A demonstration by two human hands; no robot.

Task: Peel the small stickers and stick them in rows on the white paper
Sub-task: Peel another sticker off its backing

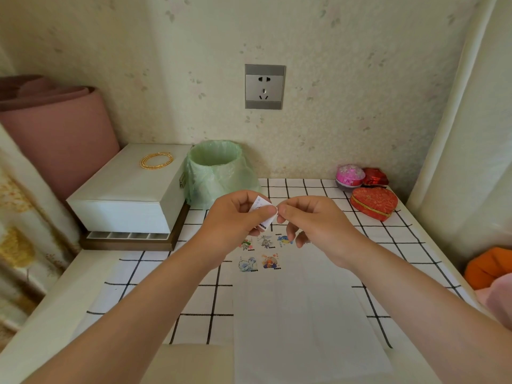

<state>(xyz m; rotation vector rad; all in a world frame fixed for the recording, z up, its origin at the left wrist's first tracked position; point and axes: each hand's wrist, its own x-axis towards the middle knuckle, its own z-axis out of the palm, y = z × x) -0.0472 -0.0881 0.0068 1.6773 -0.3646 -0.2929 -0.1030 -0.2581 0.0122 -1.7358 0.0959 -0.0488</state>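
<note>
A white paper (299, 314) lies on the checked tablecloth in front of me. Several small cartoon stickers (266, 253) sit on its far end in two rows. Above them, my left hand (235, 217) holds a small white sticker piece (261, 207) between thumb and fingers. My right hand (310, 220) pinches the piece's right edge with thumb and forefinger, its other fingers loosely curled. Both hands hover above the paper, and the piece's print is partly hidden by my left thumb.
A small bin lined with a green bag (219, 170) stands behind my hands. A white box (130, 195) with a gold bangle (156, 160) sits at the left. A red heart-shaped tin (374, 203) and two small boxes (360, 177) sit at the back right.
</note>
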